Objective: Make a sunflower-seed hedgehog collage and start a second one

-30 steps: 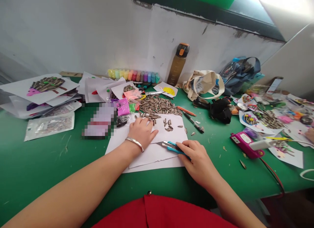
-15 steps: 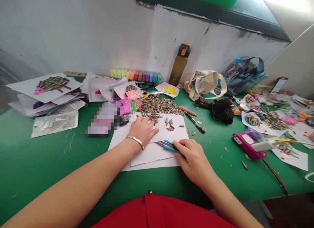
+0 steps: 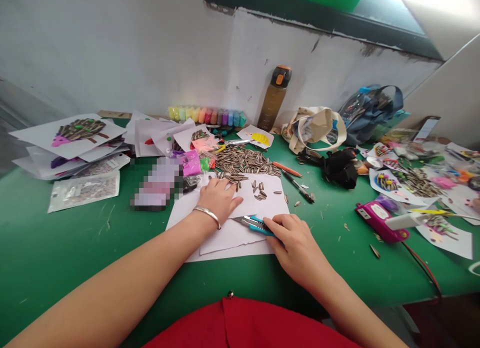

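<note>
Far left, stacked sheets (image 3: 33,136), seed-covered hedgehog (image 3: 80,130) on top; then the person's left hand (image 3: 216,200), palm down, fingers spread flat on white paper (image 3: 225,238), fingertips just beside the near edge of the seed pile (image 3: 243,160). Blue cutter (image 3: 258,224) over the paper, blade pointing left toward that hand (contact with paper: can't tell), handle gripped in the person's right hand (image 3: 294,238). Further right on the green table (image 3: 360,265): orange pencil (image 3: 288,169), black pen (image 3: 298,187), magenta device (image 3: 378,221) with red cable (image 3: 422,264).
</note>
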